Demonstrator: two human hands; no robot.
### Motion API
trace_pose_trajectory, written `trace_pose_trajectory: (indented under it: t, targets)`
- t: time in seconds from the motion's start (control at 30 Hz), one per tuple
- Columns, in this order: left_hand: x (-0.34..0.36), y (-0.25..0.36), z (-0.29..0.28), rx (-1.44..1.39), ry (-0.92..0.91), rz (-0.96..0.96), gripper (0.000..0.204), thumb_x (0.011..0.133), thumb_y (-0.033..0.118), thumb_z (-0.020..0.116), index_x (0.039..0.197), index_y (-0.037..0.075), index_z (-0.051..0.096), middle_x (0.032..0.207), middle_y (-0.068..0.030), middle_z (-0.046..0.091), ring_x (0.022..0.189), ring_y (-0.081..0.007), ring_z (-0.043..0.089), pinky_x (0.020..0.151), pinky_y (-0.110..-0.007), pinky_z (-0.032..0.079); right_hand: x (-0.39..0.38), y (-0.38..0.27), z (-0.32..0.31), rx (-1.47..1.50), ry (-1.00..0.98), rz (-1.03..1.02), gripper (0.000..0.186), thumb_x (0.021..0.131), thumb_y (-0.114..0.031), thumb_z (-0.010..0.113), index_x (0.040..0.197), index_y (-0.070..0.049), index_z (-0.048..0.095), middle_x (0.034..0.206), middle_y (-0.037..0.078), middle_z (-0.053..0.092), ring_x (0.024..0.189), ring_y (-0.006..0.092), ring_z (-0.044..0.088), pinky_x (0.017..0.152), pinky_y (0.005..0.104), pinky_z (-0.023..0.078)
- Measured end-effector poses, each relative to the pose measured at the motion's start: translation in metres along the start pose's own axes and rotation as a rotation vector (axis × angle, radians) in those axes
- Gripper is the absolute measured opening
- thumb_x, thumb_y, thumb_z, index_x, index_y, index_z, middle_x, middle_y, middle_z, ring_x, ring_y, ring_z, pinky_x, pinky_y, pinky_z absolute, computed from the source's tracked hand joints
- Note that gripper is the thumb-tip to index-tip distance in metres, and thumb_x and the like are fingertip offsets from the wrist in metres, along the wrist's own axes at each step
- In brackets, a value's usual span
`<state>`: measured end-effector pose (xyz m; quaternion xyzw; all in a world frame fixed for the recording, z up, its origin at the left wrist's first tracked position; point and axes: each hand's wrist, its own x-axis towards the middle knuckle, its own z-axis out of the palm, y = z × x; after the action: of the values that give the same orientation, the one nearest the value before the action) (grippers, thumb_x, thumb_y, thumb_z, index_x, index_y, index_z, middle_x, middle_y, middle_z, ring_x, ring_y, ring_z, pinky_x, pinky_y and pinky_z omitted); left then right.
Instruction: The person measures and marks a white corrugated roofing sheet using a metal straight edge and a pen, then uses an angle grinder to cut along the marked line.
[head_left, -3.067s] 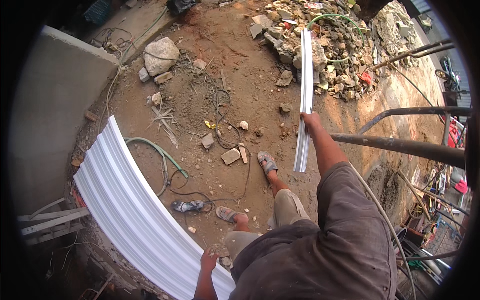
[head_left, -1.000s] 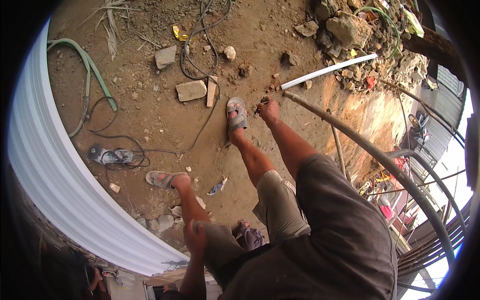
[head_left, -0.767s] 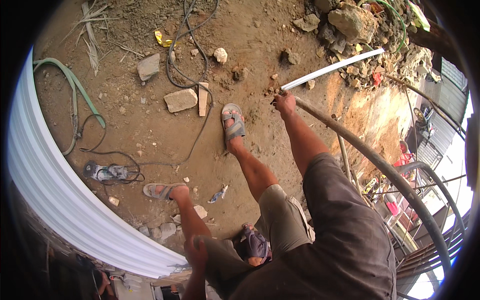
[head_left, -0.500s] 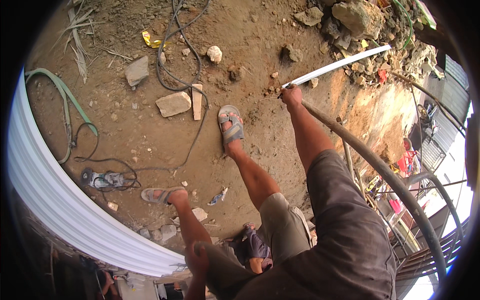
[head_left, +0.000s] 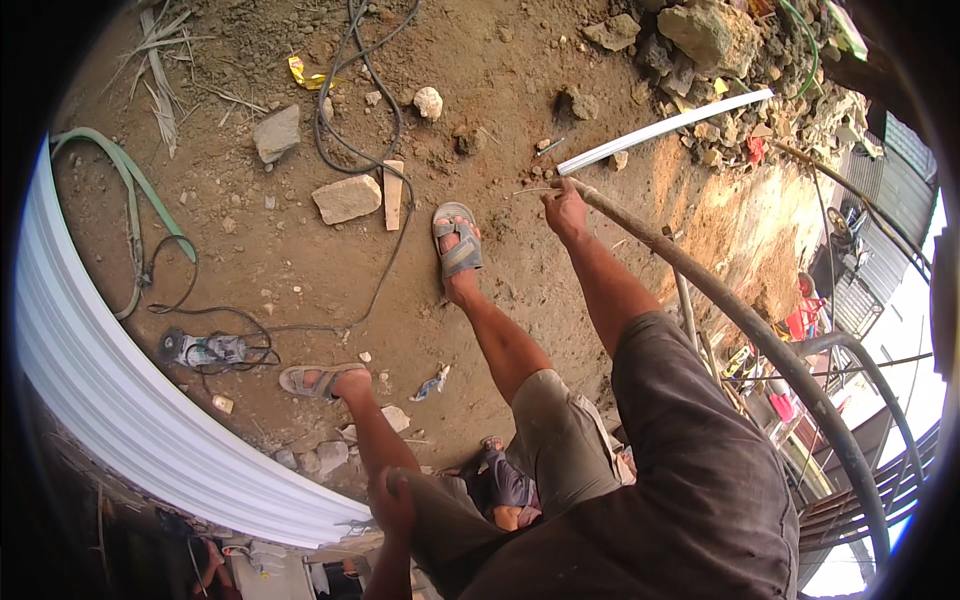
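My right hand (head_left: 566, 212) is raised at the upper middle, fingers closed around something small and dark that I cannot make out, with a thin wire beside it. It is near the lower end of a long white metal strip (head_left: 660, 127) and beside the top of a long curved metal pipe (head_left: 730, 290). My left hand (head_left: 392, 505) hangs by my left knee in shadow, fingers loosely bent and apart, apparently empty. A large white corrugated sheet (head_left: 130, 390) curves along the left, next to a power tool (head_left: 205, 350) lying on the dirt with its cord.
A rubble pile (head_left: 710, 45) is at the upper right. Loose stones (head_left: 347, 200), a dark cable (head_left: 372, 160) and a green hose (head_left: 160, 200) lie on the dirt. Another person's purple-clad leg (head_left: 510, 475) is behind my legs; a further person (head_left: 210, 570) is partly visible at lower left.
Three seconds ago my right hand held the white strip; it now lies on the ground. The view has swung round. In the last half second my right hand has drawn slightly back from the strip's end.
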<state>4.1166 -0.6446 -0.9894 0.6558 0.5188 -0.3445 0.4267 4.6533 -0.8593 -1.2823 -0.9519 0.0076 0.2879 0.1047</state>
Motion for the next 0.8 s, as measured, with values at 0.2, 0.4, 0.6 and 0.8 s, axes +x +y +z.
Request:
trace_pose_trajectory:
  t: [0.2,0.4,0.6,0.8]
  targets:
    - [-0.009,-0.004,0.0,-0.122,0.1,-0.007,0.041,0.088,0.027,0.067,0.119,0.0,0.065,0.112,-0.0227,0.065,0.108,-0.0411,0.062,0.095,-0.048,0.048,-0.088,-0.013,0.046,-0.11,-0.337,-0.08,0.035,0.088,-0.025,0.07,0.117,-0.006,0.062,0.093,0.022,0.07,0.092,0.0357,0.069,0.083,0.043,0.053]
    - [-0.007,-0.019,-0.017,-0.166,0.134,-0.007,0.038,0.086,0.022,0.069,0.119,0.003,0.065,0.112,-0.0225,0.065,0.108,-0.0415,0.062,0.092,-0.048,0.049,-0.158,-0.048,0.07,-0.123,-0.571,-0.213,0.032,0.091,-0.027,0.065,0.114,-0.005,0.062,0.077,0.013,0.067,0.071,0.0232,0.066,0.068,0.0382,0.051]
    - [0.044,-0.088,-0.024,-0.538,0.329,0.02,0.037,0.09,0.016,0.068,0.124,0.003,0.062,0.115,-0.0199,0.065,0.104,-0.0375,0.064,0.089,-0.044,0.051,-0.176,-0.081,0.107,-0.177,-0.686,-0.482,0.029,0.093,-0.024,0.065,0.115,-0.006,0.061,0.077,0.01,0.066,0.068,0.0184,0.064,0.064,0.0355,0.051]
    - [0.196,-0.204,-0.05,-0.557,0.571,-0.053,0.036,0.091,0.017,0.068,0.124,0.006,0.061,0.117,-0.0191,0.064,0.108,-0.0371,0.063,0.091,-0.043,0.051,-0.191,-0.14,0.123,-0.381,-0.642,-0.72,0.033,0.092,-0.028,0.066,0.119,-0.009,0.06,0.095,0.017,0.068,0.088,0.0307,0.068,0.075,0.0412,0.052]
